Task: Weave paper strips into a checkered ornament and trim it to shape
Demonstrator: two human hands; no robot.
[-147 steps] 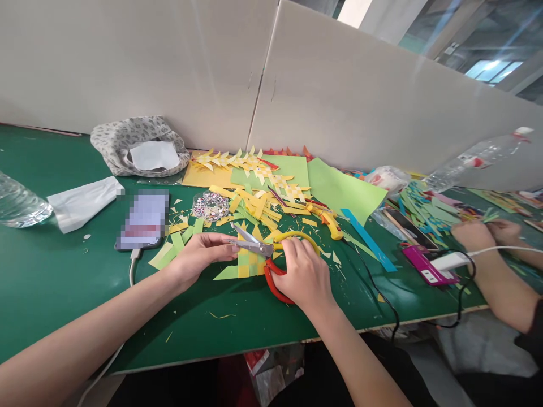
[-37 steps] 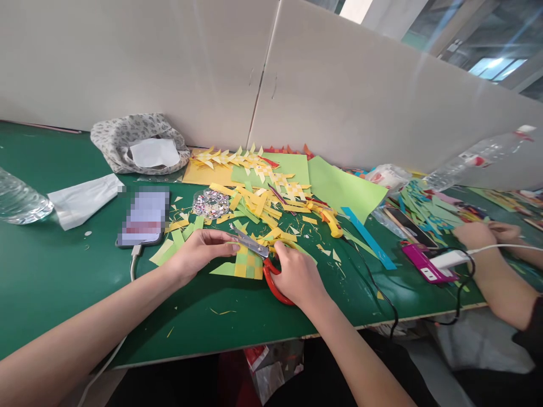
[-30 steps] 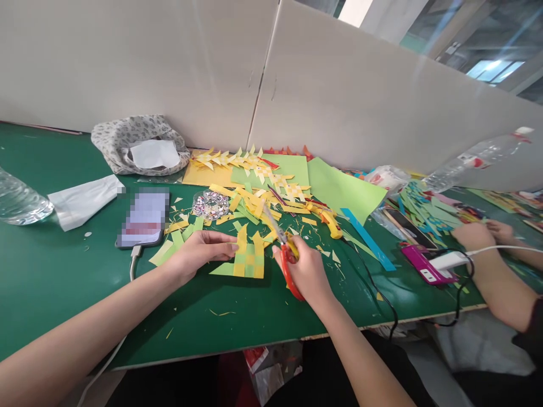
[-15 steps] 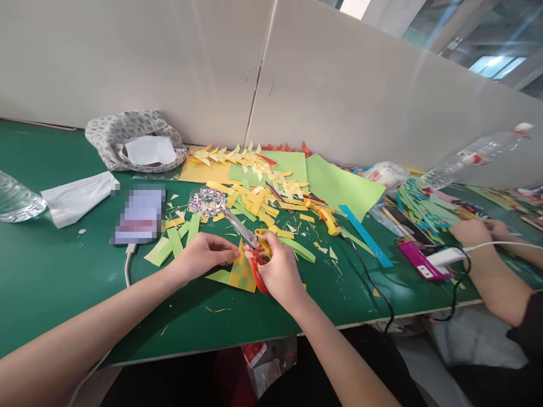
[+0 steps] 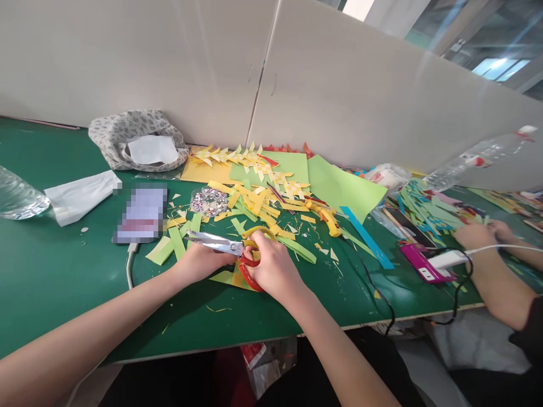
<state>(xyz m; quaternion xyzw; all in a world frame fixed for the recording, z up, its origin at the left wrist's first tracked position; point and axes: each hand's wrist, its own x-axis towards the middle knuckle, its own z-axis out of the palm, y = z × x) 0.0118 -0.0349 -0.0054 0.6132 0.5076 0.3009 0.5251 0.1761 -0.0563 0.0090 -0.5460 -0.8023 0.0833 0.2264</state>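
In my right hand (image 5: 274, 261) is a pair of scissors (image 5: 216, 242) with red and yellow handles. Its metal blades lie across the top of my left hand (image 5: 201, 263), pointing left. The left fingertips, partly hidden by the scissors, grip a yellow-and-green woven paper piece (image 5: 238, 279) just above the green table (image 5: 178, 325). Around both hands are yellow paper strips (image 5: 265, 215), light green strips (image 5: 176, 242) and small cut scraps. Beyond the scissors sits a clear round case of sequins (image 5: 208, 202).
A phone (image 5: 142, 213) on a cable lies to the left, near a water bottle (image 5: 21, 195) and a cloth bag (image 5: 136, 141). A yellow glue gun (image 5: 328, 219), a blue strip (image 5: 367, 237) and a pink power strip (image 5: 424, 263) lie right. Another person's hands (image 5: 475, 237) work at far right.
The scissors have swung from pointing up and away to pointing left over my left hand. My right hand has turned with them; the left hand has stayed near the woven paper.
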